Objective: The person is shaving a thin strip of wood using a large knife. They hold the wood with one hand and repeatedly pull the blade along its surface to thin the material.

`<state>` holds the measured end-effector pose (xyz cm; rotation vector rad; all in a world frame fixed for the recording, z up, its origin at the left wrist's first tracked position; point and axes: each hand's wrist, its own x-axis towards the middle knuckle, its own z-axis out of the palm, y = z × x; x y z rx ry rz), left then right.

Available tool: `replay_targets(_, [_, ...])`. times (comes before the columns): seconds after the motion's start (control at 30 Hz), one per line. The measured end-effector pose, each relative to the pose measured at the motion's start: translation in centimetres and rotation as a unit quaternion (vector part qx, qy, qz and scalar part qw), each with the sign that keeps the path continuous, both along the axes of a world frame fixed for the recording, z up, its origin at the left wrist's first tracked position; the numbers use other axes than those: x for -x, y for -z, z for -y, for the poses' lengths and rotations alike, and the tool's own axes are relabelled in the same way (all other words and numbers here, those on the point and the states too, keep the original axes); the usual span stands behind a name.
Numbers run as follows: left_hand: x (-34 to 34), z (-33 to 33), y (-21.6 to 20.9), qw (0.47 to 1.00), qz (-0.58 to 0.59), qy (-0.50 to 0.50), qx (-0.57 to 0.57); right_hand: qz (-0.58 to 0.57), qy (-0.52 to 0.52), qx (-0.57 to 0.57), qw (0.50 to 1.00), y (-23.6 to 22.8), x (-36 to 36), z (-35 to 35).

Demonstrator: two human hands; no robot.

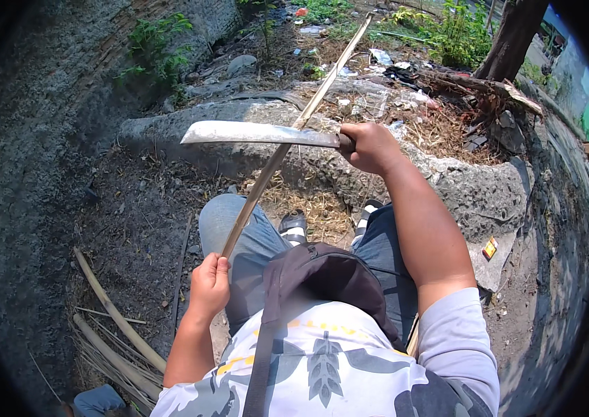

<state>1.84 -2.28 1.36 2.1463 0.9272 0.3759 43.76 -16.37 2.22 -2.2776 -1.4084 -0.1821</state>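
Observation:
Near my left knee, my left hand (210,285) is closed round the lower end of a long, pale wooden strip (261,182). The strip slants up and away to the right, past the rough stone ledge. My right hand (372,147) grips the dark handle of a machete (246,132), farther out and to the right. Its broad, worn metal blade points left and lies across the strip about midway along. Blade and strip cross in the picture; whether they touch, I cannot tell. The fingers of both hands are wrapped tight.
Long curved stalks (115,306) lie on the ground at the lower left. A low stone ledge (461,194) runs ahead of my feet, with a small yellow-and-red packet (490,248) at right. Beyond are litter, dry straw and a tree trunk (513,42). A wall (23,174) rises at left.

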Motion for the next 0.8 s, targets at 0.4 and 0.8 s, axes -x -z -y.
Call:
replay_targets(0.4, [-0.3, -0.1, 0.6, 0.999, 0.012, -0.001, -0.031, 0.161, -0.116, -0.109, 0.974, -1.6, 1.9, -0.8])
replay_targets(0.8, [0.8, -0.2, 1.2, 0.999, 0.016, 0.018, 0.037, 0.032, 0.002, 0.008, 0.999, -0.1, 0.6, -0.2])
